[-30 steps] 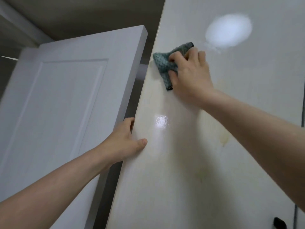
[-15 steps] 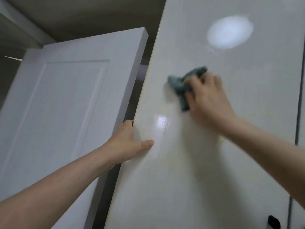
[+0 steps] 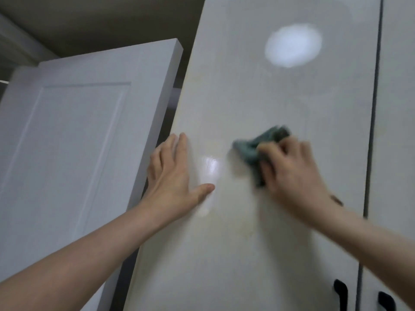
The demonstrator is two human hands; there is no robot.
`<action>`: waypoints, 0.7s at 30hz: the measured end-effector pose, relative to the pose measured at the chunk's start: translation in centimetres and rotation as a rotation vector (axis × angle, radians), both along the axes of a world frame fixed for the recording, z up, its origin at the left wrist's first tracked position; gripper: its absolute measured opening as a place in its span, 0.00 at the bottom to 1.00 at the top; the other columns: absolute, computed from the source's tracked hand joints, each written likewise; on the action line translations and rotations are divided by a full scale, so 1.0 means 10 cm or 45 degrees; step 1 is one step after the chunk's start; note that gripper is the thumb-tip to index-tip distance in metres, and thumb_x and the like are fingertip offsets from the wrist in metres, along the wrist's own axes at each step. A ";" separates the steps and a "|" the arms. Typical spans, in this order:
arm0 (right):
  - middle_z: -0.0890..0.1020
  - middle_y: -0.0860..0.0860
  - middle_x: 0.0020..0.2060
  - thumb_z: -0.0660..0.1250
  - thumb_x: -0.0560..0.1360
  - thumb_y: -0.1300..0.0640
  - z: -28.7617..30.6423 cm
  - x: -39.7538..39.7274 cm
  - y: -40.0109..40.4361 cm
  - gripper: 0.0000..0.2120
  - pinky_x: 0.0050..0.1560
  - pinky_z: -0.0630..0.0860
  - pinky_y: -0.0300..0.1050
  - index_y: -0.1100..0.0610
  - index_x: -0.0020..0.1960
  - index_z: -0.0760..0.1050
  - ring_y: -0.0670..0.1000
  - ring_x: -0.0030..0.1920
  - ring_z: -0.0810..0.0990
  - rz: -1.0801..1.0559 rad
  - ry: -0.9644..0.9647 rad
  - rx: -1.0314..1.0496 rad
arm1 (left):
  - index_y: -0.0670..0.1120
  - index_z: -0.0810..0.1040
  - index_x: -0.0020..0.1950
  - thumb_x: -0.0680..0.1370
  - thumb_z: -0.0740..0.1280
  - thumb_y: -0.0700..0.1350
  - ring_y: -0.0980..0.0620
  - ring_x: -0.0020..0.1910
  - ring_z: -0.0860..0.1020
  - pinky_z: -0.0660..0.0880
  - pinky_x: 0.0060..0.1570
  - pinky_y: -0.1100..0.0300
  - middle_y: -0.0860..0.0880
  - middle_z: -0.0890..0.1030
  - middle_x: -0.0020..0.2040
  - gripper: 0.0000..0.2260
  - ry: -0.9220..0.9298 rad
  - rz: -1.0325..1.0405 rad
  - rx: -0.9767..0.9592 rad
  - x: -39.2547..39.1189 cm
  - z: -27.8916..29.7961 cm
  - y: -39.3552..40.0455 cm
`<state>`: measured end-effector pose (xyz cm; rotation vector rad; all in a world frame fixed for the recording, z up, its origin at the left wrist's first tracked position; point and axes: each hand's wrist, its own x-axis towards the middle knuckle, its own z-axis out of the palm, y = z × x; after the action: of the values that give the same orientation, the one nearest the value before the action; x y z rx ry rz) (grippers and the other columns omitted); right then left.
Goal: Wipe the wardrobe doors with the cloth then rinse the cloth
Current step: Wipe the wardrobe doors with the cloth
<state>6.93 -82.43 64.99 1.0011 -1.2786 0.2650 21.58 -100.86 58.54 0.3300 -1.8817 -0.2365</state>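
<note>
Gripping the cloth [image 3: 258, 151] bunched leftward of its fingers, the right hand [image 3: 292, 176] is seemingly pressing it on the door [image 3: 280, 232], nearer than the flat, splayed left hand [image 3: 173, 176].

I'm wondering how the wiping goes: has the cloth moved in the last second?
Yes. The green cloth in the right hand has gone down the wardrobe door, further below the bright round reflection and away from the door's left edge.

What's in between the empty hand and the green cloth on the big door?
Only bare wardrobe door, with a shiny glare patch on it, lies between the left hand and the cloth, in the head view.
</note>
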 end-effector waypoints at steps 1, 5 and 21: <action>0.72 0.57 0.46 0.60 0.78 0.51 -0.28 0.02 -0.02 0.10 0.48 0.68 0.53 0.53 0.56 0.75 0.60 0.44 0.70 0.030 0.043 0.137 | 0.51 0.35 0.79 0.73 0.65 0.66 0.50 0.76 0.37 0.44 0.76 0.48 0.52 0.38 0.79 0.49 -0.017 0.007 -0.026 -0.03 0.01 0.02; 0.72 0.52 0.48 0.58 0.79 0.47 -0.17 -0.03 0.17 0.12 0.48 0.70 0.50 0.47 0.59 0.72 0.56 0.44 0.70 -0.070 0.154 0.371 | 0.53 0.34 0.79 0.76 0.58 0.67 0.51 0.76 0.31 0.37 0.76 0.48 0.52 0.32 0.78 0.43 -0.082 0.023 -0.158 -0.15 0.08 0.18; 0.73 0.55 0.49 0.60 0.78 0.51 0.32 -0.20 0.50 0.11 0.52 0.70 0.52 0.48 0.60 0.72 0.60 0.47 0.71 -0.055 0.048 0.074 | 0.53 0.33 0.78 0.76 0.60 0.66 0.49 0.76 0.31 0.37 0.75 0.50 0.52 0.29 0.77 0.45 -0.124 0.056 -0.153 -0.30 0.32 0.46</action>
<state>4.97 -77.38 68.21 1.0222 -1.2785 0.1759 18.54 -96.30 61.71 0.3050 -1.9723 -0.0780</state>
